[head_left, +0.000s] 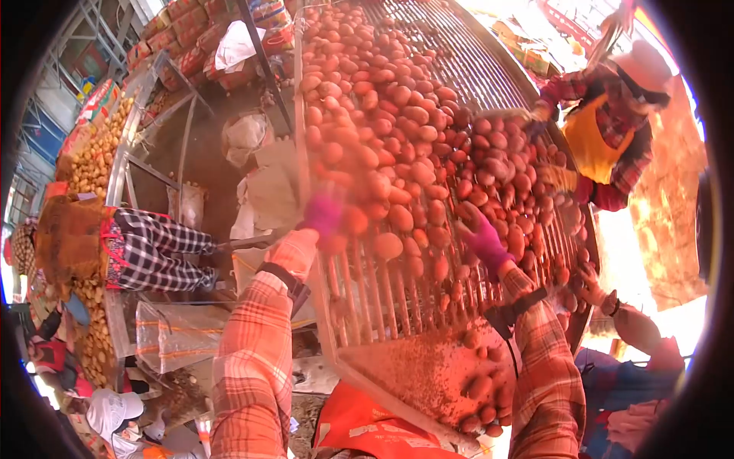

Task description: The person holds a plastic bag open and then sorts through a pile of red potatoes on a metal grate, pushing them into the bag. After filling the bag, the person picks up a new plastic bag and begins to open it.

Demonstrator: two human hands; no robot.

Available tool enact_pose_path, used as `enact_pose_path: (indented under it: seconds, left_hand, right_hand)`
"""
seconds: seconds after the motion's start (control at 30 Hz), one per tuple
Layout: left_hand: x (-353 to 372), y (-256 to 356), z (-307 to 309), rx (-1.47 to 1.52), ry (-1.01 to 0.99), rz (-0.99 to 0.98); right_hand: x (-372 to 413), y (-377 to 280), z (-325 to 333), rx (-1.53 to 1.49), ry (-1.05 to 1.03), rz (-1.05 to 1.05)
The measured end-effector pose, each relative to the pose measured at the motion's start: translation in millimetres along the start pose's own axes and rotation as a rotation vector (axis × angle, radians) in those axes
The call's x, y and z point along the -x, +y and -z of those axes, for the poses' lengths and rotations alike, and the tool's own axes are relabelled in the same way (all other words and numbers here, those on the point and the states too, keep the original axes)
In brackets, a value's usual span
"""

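Observation:
Reddish potatoes point(397, 130) lie heaped over the slatted sorting table point(375, 306) in front of me. My left hand point(325, 213), in a pinkish-purple glove, is at the table's left side beside the potatoes; motion smears it, so its fingers cannot be made out. My right hand point(483, 236), in a similar glove, reaches over the middle of the slats. Its fingers are stretched out and apart among the potatoes, with nothing gripped in them. Below the slats, a sloping dirt-covered plate point(413, 375) carries several potatoes point(480, 386) on its right side.
Across the table, a person in a yellow apron point(600, 141) reaches into the potatoes. Another person's bare hand point(589, 284) touches the right edge. At left, a person in checked trousers point(160, 249) stands by a line of yellow potatoes point(95, 164). Stacked sacks point(180, 34) stand behind.

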State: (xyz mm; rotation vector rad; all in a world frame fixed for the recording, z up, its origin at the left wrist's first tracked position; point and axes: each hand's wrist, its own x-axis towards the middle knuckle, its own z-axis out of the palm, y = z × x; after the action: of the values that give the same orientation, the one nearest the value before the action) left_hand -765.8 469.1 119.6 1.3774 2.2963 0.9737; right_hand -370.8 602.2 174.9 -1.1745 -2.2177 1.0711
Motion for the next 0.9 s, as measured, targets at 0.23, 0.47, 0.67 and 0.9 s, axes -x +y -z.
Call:
enact_pose_path:
  seconds: [0.23, 0.47, 0.67, 0.9]
  left_hand:
    - [-17.8, 29.1, -19.0, -0.133, 0.213, -0.091]
    - [5.6, 92.4, -15.4, -0.009, -0.068, -0.020]
    - [58.1, 117.0, -63.3, -0.007, -0.428, -0.126]
    - [178.8, 143.7, -101.9, -0.233, -0.296, -0.358]
  right_hand:
    - [-151.3, 14.6, -90.3, 0.276, 0.176, 0.299]
    - [-154.3, -30.3, -73.7, 0.248, -0.132, 0.168]
    - [-58.5, -41.9, -52.3, -0.071, -0.184, 0.092]
    - [85.4, -22.8, -31.1, 0.253, -0.118, 0.069]
